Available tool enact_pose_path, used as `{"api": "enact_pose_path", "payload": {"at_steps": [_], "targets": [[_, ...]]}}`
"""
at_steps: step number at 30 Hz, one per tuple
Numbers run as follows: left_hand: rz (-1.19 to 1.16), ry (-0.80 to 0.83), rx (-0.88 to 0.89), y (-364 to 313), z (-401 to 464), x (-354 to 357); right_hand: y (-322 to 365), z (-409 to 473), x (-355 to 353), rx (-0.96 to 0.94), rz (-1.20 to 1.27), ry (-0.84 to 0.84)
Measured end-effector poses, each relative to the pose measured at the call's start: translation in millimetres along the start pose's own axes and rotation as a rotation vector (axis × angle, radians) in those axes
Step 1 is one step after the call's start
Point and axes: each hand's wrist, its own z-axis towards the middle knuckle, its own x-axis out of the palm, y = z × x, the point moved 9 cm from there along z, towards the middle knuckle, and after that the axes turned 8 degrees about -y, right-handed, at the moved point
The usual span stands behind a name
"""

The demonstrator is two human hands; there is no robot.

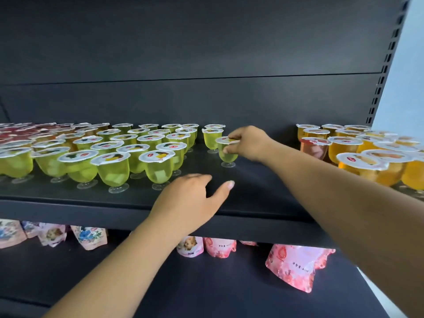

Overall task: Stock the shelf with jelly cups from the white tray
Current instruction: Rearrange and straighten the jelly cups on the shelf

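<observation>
Left hand [190,198] splayed, empty, over shelf [263,187]; right hand [249,142] grip pinches green jelly cup [226,152], seemingly standing

A single head-worn wide-angle camera looks forward and slightly down at close range onto a dark shelf [252,180], its back panel [206,53] filling the upper frame. The lower shelf [206,283] shows beneath. The frame edges bend, apparently from lens distortion. Both forearms enter from below.
</observation>
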Motion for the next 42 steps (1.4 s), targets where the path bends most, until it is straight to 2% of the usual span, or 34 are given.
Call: {"api": "enact_pose_path", "payload": {"at_steps": [4, 7, 11, 14, 16, 19, 23, 25, 28, 30, 36, 42], "targets": [[0.066, -0.098, 0.018, 0, 3, 2, 8, 10, 21, 0.05, 0.207, -0.101], [0.045, -0.131, 0.053, -1, 4, 0, 8, 13, 26, 0.057, 0.202, -0.15], [0.025, -0.108, 0.059, -1, 4, 2, 8, 4, 23, 0.012, 0.112, -0.14], [0.014, -0.064, 0.034, 1, 6, 4, 8, -17, 0, 0.037, 0.175, -0.207], [-0.081, -0.022, -0.007, 2, 8, 5, 12, -41, -21, 0.023, 0.187, -0.264], [-0.306, 0.011, -0.02, -16, 21, 5, 11, -92, -57, -0.01, 0.191, -0.382], [-0.408, 0.101, 0.11, -75, 53, 11, -15, -167, -116, 0.056, 0.175, -0.792], [-0.486, 0.12, 0.172, -107, 66, 13, -34, -191, -134, 0.154, 0.088, -0.914], [-0.642, 0.143, 0.178, -140, 83, 25, -65, -201, -137, 0.325, -0.04, -0.874], [-0.693, 0.171, 0.164, -155, 93, 40, -78, -202, -133, 0.372, -0.064, -0.814], [-0.701, 0.29, 0.174, -176, 106, 84, -96, -191, -125, 0.435, -0.072, -0.698], [-0.643, 0.241, 0.201, -159, 98, 66, -100, -178, -119, 0.447, 0.018, -0.644]]}}
